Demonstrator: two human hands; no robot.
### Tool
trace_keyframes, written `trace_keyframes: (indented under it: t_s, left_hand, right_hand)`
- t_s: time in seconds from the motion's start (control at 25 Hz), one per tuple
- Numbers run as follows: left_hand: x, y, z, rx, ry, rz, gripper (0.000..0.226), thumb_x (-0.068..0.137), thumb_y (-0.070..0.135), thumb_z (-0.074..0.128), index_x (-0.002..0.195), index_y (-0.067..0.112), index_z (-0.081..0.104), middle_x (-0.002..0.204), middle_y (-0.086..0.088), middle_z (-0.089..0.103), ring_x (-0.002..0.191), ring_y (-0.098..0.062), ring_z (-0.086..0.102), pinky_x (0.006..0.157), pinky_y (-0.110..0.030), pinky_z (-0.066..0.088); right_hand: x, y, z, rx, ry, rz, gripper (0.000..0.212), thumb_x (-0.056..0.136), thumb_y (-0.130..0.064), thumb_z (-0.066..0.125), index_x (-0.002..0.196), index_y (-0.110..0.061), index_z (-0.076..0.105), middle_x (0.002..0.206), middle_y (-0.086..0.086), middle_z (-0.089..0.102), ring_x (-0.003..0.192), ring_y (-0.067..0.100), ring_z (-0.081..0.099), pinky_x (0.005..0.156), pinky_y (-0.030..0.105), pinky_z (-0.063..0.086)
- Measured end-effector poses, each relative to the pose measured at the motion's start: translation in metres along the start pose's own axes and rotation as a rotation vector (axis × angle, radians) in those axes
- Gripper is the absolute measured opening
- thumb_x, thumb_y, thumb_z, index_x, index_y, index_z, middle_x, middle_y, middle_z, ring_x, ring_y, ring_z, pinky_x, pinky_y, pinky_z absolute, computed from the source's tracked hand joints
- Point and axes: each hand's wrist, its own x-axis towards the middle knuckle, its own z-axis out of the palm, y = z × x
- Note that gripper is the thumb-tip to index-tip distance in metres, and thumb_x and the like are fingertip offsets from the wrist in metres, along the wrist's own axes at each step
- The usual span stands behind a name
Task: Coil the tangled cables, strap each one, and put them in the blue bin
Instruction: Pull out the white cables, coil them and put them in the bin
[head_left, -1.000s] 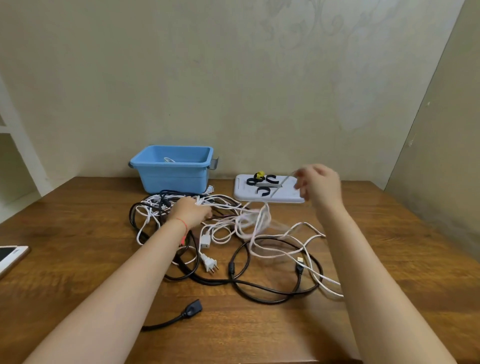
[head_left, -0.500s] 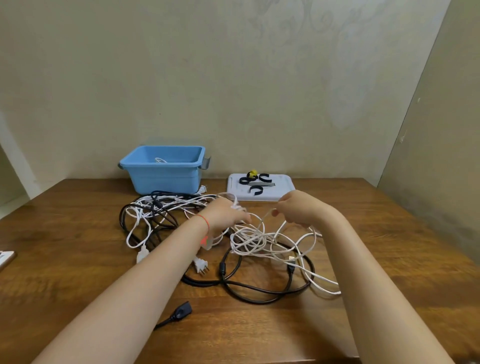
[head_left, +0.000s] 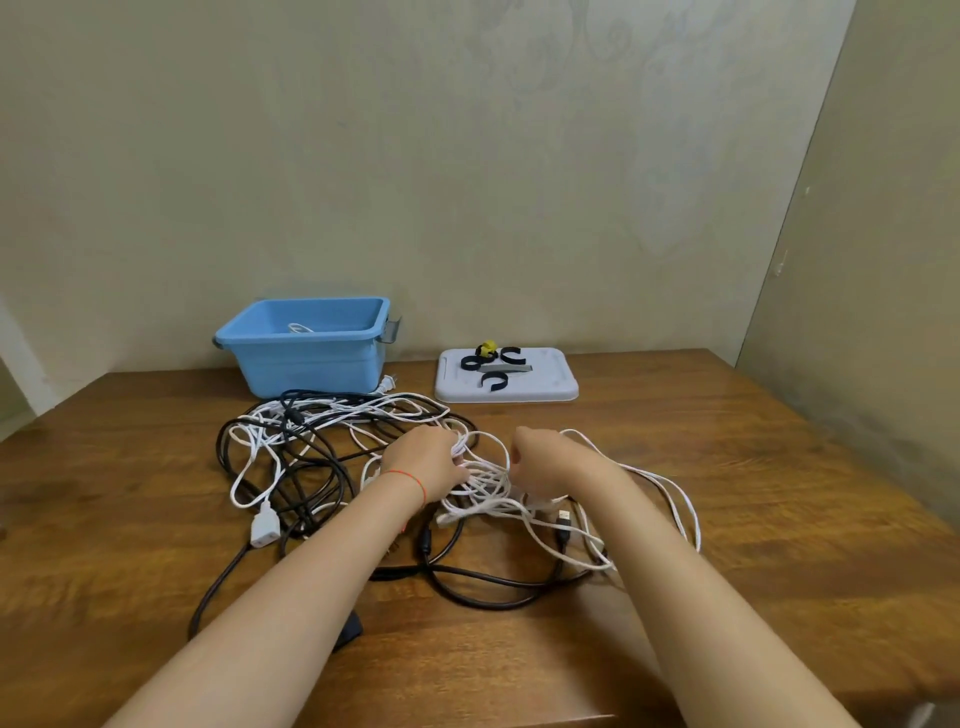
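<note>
- My left hand (head_left: 423, 462) is curling around a bunch of thin white cable (head_left: 483, 475) and gripping it.
- My right hand (head_left: 540, 460) is just beside it, pinching the same white loops, I think; its fingers are partly hiding.
- The loops are sitting between my two hands, so both are equally near.
- The rest is trailing left, mixing with thicker black cables (head_left: 311, 467) on the wood table (head_left: 753, 467).
- The cables are looking smooth, bendy and round.
- The blue bin (head_left: 306, 358) is sitting far back on the left, hard and shiny.
- The straps (head_left: 493, 364) are lying on a white tray (head_left: 550, 387) straight ahead.
</note>
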Motion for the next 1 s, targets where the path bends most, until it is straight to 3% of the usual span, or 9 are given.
trace_keyframes:
  t_s: [0.12, 0.24, 0.4, 0.52, 0.6, 0.76, 0.8, 0.88, 1.0]
  left_hand:
    - [-0.003, -0.012, -0.004, -0.171, 0.054, -0.003, 0.021, 0.092, 0.042, 0.06, 0.085, 0.022, 0.061, 0.096, -0.002, 0.066, 0.085, -0.021, 0.059, 0.066, -0.032, 0.046]
    - [-0.006, -0.026, -0.024, -0.419, 0.299, -0.099, 0.015, 0.095, 0.033, 0.054, 0.087, 0.02, 0.055, 0.09, -0.006, 0.063, 0.08, -0.025, 0.057, 0.066, -0.035, 0.046]
    - [-0.007, -0.041, -0.057, -0.52, 0.564, -0.24, 0.009, 0.096, 0.026, 0.053, 0.095, 0.017, 0.049, 0.082, 0.001, 0.053, 0.076, -0.024, 0.052, 0.061, -0.032, 0.037]
    - [-0.006, -0.063, -0.061, -0.629, 0.537, -0.35, 0.03, 0.094, 0.024, 0.053, 0.068, 0.012, 0.052, 0.065, -0.004, 0.051, 0.062, -0.023, 0.046, 0.051, -0.03, 0.03]
    - [-0.007, -0.08, -0.055, -0.842, 0.485, -0.439, 0.032, 0.092, 0.024, 0.06, 0.061, 0.014, 0.056, 0.062, -0.004, 0.052, 0.062, -0.025, 0.047, 0.054, -0.03, 0.032]
    - [-0.008, -0.089, -0.051, -0.974, 0.452, -0.451, 0.021, 0.085, 0.025, 0.071, 0.069, 0.013, 0.065, 0.073, -0.006, 0.065, 0.075, -0.027, 0.058, 0.069, -0.033, 0.045]
    - [-0.007, -0.088, -0.053, -1.007, 0.459, -0.459, 0.018, 0.083, 0.024, 0.073, 0.071, 0.013, 0.065, 0.073, -0.006, 0.065, 0.074, -0.027, 0.058, 0.068, -0.034, 0.047]
    - [-0.01, -0.083, -0.06, -1.151, 0.399, -0.392, 0.022, 0.083, 0.021, 0.075, 0.069, 0.015, 0.06, 0.056, 0.0, 0.054, 0.055, -0.022, 0.048, 0.05, -0.028, 0.039]
    - [-0.017, -0.063, -0.082, -1.317, 0.219, -0.21, 0.024, 0.096, 0.025, 0.059, 0.074, 0.017, 0.054, 0.044, 0.008, 0.03, 0.036, -0.009, 0.022, 0.039, -0.018, 0.015]
  right_hand:
    - [0.009, -0.018, 0.012, 0.079, 0.19, -0.075, 0.02, 0.098, -0.03, 0.056, 0.108, -0.015, 0.062, 0.109, 0.004, 0.066, 0.089, 0.02, 0.06, 0.075, 0.034, 0.052]
    - [0.01, -0.025, -0.001, 0.335, 0.432, -0.111, 0.014, 0.097, -0.034, 0.057, 0.105, -0.025, 0.064, 0.1, 0.0, 0.068, 0.086, 0.018, 0.062, 0.072, 0.034, 0.052]
    - [0.008, -0.026, -0.029, 0.373, 0.755, -0.04, 0.024, 0.1, -0.031, 0.052, 0.106, -0.015, 0.068, 0.095, 0.007, 0.071, 0.09, 0.028, 0.062, 0.064, 0.033, 0.041]
    - [0.008, -0.007, -0.035, 0.458, 0.973, 0.091, 0.026, 0.101, -0.027, 0.05, 0.098, -0.009, 0.068, 0.095, 0.016, 0.07, 0.09, 0.036, 0.061, 0.062, 0.033, 0.035]
    - [0.008, 0.012, -0.034, 0.519, 1.052, 0.211, 0.027, 0.102, -0.023, 0.046, 0.1, -0.003, 0.065, 0.098, 0.021, 0.068, 0.091, 0.038, 0.06, 0.064, 0.032, 0.03]
    - [0.009, 0.03, -0.036, 0.583, 1.072, 0.387, 0.031, 0.105, -0.019, 0.038, 0.113, 0.004, 0.057, 0.112, 0.026, 0.064, 0.104, 0.041, 0.057, 0.07, 0.034, 0.031]
    - [0.009, 0.031, -0.036, 0.607, 1.084, 0.416, 0.031, 0.106, -0.019, 0.037, 0.114, 0.005, 0.055, 0.113, 0.027, 0.063, 0.105, 0.041, 0.057, 0.07, 0.035, 0.031]
    - [0.009, 0.031, -0.034, 0.615, 1.037, 0.395, 0.029, 0.106, -0.018, 0.037, 0.11, 0.004, 0.055, 0.111, 0.027, 0.063, 0.099, 0.04, 0.057, 0.069, 0.034, 0.031]
    - [0.013, 0.016, -0.031, 0.392, 0.633, 0.195, 0.028, 0.102, -0.02, 0.043, 0.1, 0.0, 0.063, 0.11, 0.023, 0.061, 0.092, 0.034, 0.055, 0.071, 0.034, 0.039]
